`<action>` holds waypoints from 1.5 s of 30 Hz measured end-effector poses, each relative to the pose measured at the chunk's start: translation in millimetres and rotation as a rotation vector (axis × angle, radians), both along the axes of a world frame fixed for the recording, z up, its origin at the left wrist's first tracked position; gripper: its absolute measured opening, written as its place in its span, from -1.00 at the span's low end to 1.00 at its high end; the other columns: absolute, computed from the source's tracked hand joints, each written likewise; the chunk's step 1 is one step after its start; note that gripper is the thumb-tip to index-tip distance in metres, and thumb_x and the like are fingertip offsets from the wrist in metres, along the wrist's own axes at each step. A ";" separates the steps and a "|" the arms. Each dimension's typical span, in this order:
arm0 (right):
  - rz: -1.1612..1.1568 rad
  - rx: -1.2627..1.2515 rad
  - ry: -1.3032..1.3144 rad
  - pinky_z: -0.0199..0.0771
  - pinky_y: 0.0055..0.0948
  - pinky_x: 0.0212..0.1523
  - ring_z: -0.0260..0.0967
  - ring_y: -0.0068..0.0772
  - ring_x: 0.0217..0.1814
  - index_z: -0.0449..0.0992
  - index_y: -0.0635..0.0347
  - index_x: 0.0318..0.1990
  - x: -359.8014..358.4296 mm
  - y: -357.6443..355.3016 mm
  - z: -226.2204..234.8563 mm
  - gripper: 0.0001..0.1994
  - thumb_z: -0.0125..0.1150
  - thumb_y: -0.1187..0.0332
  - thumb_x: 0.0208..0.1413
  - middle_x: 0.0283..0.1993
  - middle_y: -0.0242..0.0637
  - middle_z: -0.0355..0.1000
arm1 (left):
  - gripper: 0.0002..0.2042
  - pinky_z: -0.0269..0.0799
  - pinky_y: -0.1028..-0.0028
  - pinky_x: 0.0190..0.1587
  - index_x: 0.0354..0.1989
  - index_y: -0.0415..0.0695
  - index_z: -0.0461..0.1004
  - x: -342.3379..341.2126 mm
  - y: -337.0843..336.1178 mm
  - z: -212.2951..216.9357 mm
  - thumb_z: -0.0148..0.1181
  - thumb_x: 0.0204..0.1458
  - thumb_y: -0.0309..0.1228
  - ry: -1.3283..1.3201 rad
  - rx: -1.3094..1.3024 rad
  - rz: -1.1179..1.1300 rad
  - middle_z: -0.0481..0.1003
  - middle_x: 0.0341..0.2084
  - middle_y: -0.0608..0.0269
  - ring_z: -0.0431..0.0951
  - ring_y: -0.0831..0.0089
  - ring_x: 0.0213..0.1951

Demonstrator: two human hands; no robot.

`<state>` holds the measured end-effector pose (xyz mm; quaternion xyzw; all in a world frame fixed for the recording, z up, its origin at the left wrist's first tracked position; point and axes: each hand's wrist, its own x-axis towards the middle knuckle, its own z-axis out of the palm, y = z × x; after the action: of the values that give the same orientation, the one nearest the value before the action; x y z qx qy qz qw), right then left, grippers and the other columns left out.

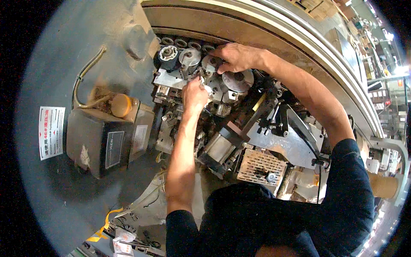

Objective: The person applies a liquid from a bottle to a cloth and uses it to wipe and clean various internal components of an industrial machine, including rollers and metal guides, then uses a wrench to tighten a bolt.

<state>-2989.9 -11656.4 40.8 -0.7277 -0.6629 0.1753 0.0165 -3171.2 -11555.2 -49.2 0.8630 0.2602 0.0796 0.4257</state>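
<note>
My left hand (195, 95) reaches into the machine with its fingers closed and pointing down among the metal parts. A small white piece (208, 91) shows beside its fingers; what they grip is hidden. Farther right and back, my right hand (236, 57) curls its thumb and fingers around the right edge of a round metal disc (209, 64). Close by its wrist is a larger round metal plate (238, 80). Left of the disc stand another round metal part (189, 57) and a dark cylinder with a ribbed pale top (168, 53).
Several metal rings (180, 43) line the back ledge. At left, a dark box with an orange cap (121, 105) juts from the grey housing, a hose above it. A motor-like block (217, 150) and a slotted plate (262, 167) lie nearer me. A long rail (274, 32) bounds the far side.
</note>
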 end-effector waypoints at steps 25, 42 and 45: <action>0.095 0.123 -0.004 0.41 -0.02 0.02 0.41 0.19 -0.02 0.44 0.39 -0.13 16.0 3.3 -27.3 -0.55 0.31 0.14 0.03 -0.23 0.08 0.47 | -0.83 0.44 0.11 -0.26 -0.26 -0.19 0.57 -0.6 1.3 3.4 0.08 0.01 -0.51 -0.157 0.012 0.024 0.53 -0.45 -0.17 0.55 -0.14 -0.31; -0.090 0.208 -0.156 0.47 -0.07 -0.03 0.44 0.11 -0.04 0.46 0.28 0.05 -22.6 -18.5 -17.8 -0.58 0.28 0.35 0.01 -0.12 0.00 0.46 | -0.87 0.40 0.07 -0.26 -0.40 -0.23 0.51 3.0 13.9 -17.8 0.01 -0.04 -0.50 -0.186 0.089 0.033 0.51 -0.45 -0.20 0.50 -0.23 -0.27; 0.057 0.342 -0.487 0.41 -0.23 -0.18 0.41 -0.16 -0.20 0.57 0.19 -0.38 -57.9 -37.5 4.5 -0.84 0.22 0.34 -0.13 -0.31 -0.18 0.41 | -0.84 0.42 0.08 -0.24 -0.34 -0.24 0.53 2.3 21.5 -30.9 0.02 -0.04 -0.51 -0.049 0.183 0.030 0.53 -0.42 -0.19 0.52 -0.20 -0.26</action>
<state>-3047.8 -11693.9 45.3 -0.7162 -0.6873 -0.1180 -0.0256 -3168.9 -11533.8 -80.1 0.8921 0.2542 0.1306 0.3501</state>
